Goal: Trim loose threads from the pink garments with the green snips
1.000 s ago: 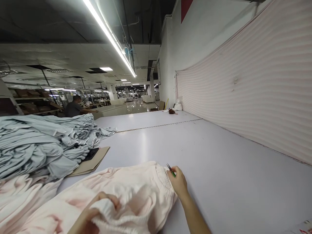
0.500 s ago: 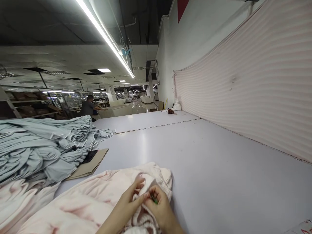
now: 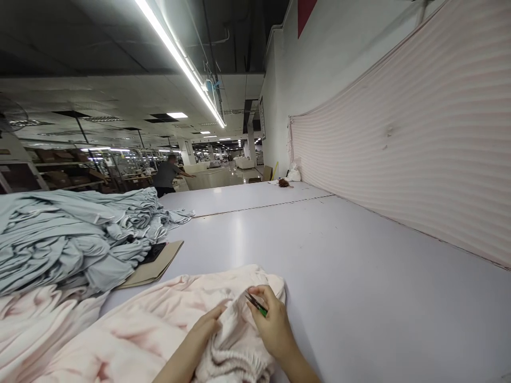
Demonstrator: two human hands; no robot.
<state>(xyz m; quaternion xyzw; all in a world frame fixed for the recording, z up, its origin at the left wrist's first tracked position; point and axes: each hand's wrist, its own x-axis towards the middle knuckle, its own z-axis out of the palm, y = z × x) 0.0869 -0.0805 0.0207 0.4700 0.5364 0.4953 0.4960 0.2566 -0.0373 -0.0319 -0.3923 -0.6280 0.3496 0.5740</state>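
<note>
A pale pink garment (image 3: 151, 324) of soft cloth, with a gathered elastic edge, lies bunched at the front of the table. My left hand (image 3: 209, 324) is closed on a fold of it, the fingertips partly hidden by cloth. Just to the right, my right hand (image 3: 271, 322) grips small thread snips (image 3: 256, 304) with a green handle and dark blades. The blades point up and left, close to the raised cloth; whether they touch it I cannot tell.
Light blue garments (image 3: 75, 234) are heaped at the left, beside brown cardboard (image 3: 155, 268) with a black flat item (image 3: 155, 252). Pink striped cloth (image 3: 399, 143) covers the right wall. A dark tangled bundle (image 3: 283, 182) lies at the table's (image 3: 339, 271) far end. A person (image 3: 167, 175) stands beyond.
My hands have moved apart; the right rose slightly and the snips now show more fully. My left hand shifted down and left on the cloth. The view turned a little left.
</note>
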